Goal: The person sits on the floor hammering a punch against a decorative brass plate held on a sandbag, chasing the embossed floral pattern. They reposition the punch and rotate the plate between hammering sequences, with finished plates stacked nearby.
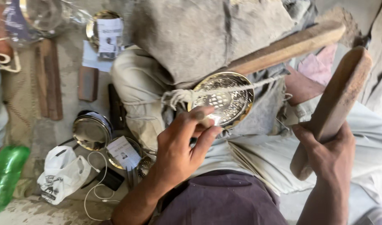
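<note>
1. i see the left hand point(183, 146) at the near rim of the brass plate point(225, 99); fingers point(201, 114) curled loosely, tips touching the plate's lower left edge. pinch or mere steadying: cannot tell.
2. plate sits on the lap, tilted toward the camera, patterned face up. a frayed cord point(187, 96) runs across it, knotted at its left side.
3. right hand point(330, 156) is closed round the lower end of a wooden mallet point(335, 104); fingers wrapped fully.
4. mallet's long axis runs from lower left up to upper right, head raised and well apart from the plate.
5. key relation: plate lies up and left of the right hand and directly beyond the left fingertips. left hand is the nearer one.
6. a wooden bar point(289, 46) slants above the plate. a steel bowl point(91, 131) and white bag point(61, 173) lie on the floor at left.
</note>
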Demonstrator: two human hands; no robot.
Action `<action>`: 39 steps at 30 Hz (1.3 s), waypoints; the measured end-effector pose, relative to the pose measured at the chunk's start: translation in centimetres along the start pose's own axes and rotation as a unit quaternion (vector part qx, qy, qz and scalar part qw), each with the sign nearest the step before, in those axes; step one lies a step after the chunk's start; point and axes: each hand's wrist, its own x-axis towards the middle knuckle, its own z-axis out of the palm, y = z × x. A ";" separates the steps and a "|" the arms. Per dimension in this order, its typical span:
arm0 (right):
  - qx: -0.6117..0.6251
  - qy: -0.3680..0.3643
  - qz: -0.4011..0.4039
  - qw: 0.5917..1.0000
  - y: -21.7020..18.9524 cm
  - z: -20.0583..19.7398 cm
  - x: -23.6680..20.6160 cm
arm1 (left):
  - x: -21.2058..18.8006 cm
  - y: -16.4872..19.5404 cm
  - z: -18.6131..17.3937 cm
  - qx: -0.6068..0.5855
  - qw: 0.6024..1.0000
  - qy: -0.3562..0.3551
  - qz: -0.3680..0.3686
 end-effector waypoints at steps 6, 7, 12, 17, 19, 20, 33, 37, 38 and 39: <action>-0.031 0.041 0.068 0.996 2.3 -2.4 -1.4 | 3.5 -3.7 5.9 -0.001 0.996 -0.086 0.038; -0.028 0.041 0.070 0.996 2.7 -2.7 -1.6 | 4.0 -4.2 6.8 -0.002 0.994 -0.097 0.041; 0.037 0.040 -0.033 0.998 6.6 -5.3 -1.9 | 5.3 -6.0 9.2 0.014 0.991 -0.094 0.099; -0.171 -0.089 -0.323 0.927 12.8 -9.3 0.9 | 4.9 -6.8 9.9 0.022 0.989 -0.120 0.078; -0.165 -0.074 -0.299 0.937 14.2 -10.0 1.7 | 4.8 -7.0 10.1 0.035 0.989 -0.110 0.090; -0.155 -0.056 -0.271 0.948 14.4 -10.2 2.1 | 4.7 -7.1 10.2 0.036 0.989 -0.102 0.099; -0.256 -0.039 -0.336 0.906 4.1 -7.5 2.4 | 4.3 -6.9 10.6 0.071 0.981 -0.158 0.088; -0.274 -0.046 -0.368 0.887 1.3 -6.8 3.0 | 4.5 -6.6 10.6 0.055 0.984 -0.137 0.095; -0.276 -0.043 -0.368 0.887 0.7 -6.5 3.2 | 4.5 -6.5 10.7 0.061 0.984 -0.136 0.095; -0.287 -0.048 -0.373 0.881 0.1 -6.5 3.2 | 4.5 -6.5 10.8 0.066 0.984 -0.133 0.095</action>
